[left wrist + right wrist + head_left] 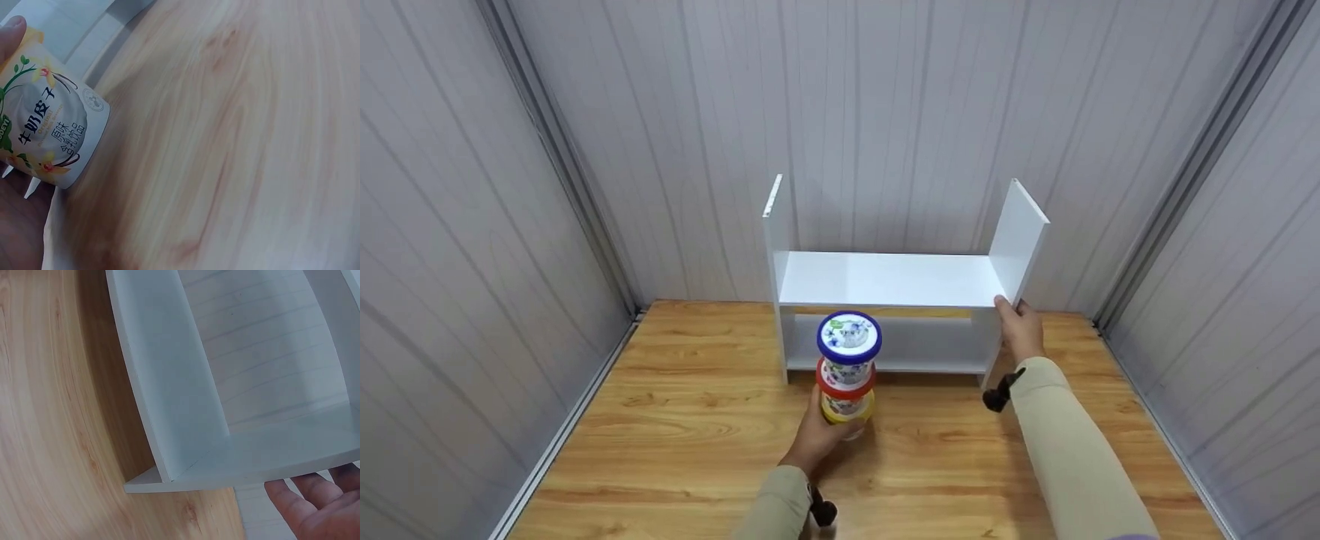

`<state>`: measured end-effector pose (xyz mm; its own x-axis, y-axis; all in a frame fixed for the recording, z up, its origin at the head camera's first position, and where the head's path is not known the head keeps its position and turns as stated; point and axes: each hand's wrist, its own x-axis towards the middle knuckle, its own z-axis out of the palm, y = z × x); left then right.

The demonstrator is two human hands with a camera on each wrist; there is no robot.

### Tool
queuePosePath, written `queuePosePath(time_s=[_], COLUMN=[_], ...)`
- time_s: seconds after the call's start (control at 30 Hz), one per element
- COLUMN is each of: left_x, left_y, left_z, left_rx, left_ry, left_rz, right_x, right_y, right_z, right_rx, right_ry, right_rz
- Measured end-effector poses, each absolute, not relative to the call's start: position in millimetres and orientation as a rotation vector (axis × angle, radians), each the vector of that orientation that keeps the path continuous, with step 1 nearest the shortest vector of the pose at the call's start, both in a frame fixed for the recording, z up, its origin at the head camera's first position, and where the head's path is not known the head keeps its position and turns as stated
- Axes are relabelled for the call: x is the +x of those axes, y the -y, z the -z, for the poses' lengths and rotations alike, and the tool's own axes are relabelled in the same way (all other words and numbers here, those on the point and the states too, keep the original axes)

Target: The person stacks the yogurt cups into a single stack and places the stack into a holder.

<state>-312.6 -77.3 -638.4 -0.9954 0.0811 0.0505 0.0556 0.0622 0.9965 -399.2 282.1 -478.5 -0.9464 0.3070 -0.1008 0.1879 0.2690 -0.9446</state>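
Observation:
My left hand (819,439) grips the lowest of three stacked snack cups, the printed cup with a yellow lid (846,409). Above it sits a red-lidded cup (846,384), topped by a blue-lidded cup (849,339). In the left wrist view, flowers and dark lettering show on the white yellow-lidded cup (53,121), with thumb and palm around it. A white two-tier shelf (885,277) stands behind the stack. My right hand (1021,330) holds its right side panel (1020,232), thumb at the front edge, fingers (287,498) along the outer face.
The shelf stands on a wood-grain tabletop (697,420), near the back wall (720,150). Pale panels also rise on the left (457,262) and right (1222,285). The shelf's left side panel (778,247) stands up above the upper board.

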Motion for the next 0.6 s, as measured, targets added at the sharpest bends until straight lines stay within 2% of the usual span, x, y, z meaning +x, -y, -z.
queuePosePath(time_s=[0.6], left_x=[-306.3], left_y=[45.0], left_z=[638.3], left_rx=[0.327], left_ry=[-2.158], left_rz=[-2.146], right_x=[-391.7], right_y=[-280.8], right_z=[478.3], right_rx=[-0.471], right_ry=[2.397], right_rz=[-1.870])
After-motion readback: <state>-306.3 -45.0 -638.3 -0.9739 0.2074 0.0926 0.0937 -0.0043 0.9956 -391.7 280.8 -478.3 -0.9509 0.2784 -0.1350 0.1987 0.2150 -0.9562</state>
